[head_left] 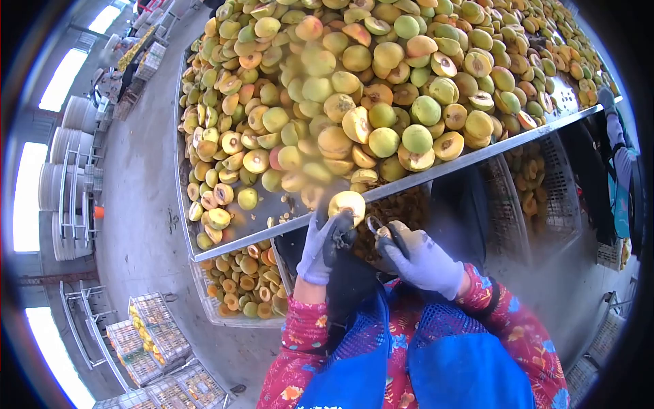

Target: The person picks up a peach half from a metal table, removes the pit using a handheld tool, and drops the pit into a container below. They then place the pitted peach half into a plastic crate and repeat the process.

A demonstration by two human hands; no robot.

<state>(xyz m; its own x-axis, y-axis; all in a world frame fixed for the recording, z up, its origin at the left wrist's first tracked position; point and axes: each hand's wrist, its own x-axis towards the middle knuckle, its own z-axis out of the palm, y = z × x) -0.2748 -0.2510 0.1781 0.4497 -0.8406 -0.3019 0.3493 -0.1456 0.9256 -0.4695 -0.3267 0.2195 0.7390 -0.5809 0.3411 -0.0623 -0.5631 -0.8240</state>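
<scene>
In my gloved left hand is a pale yellow peach half, held near the metal edge of the table. My gloved right hand is closed around a small metal pitting tool with a curved tip. The tip points toward the fruit, a small gap from it; the tool's handle is mostly hidden by my fingers. Just beyond my hands, halved peaches lie heaped on the metal table, some cut side up with a pit or hollow showing.
Below the table edge stand a crate of peach halves at left and white crates at right. Another person's gloved hand is at the table's right end. Stacked crates and white tubs stand on the floor at left.
</scene>
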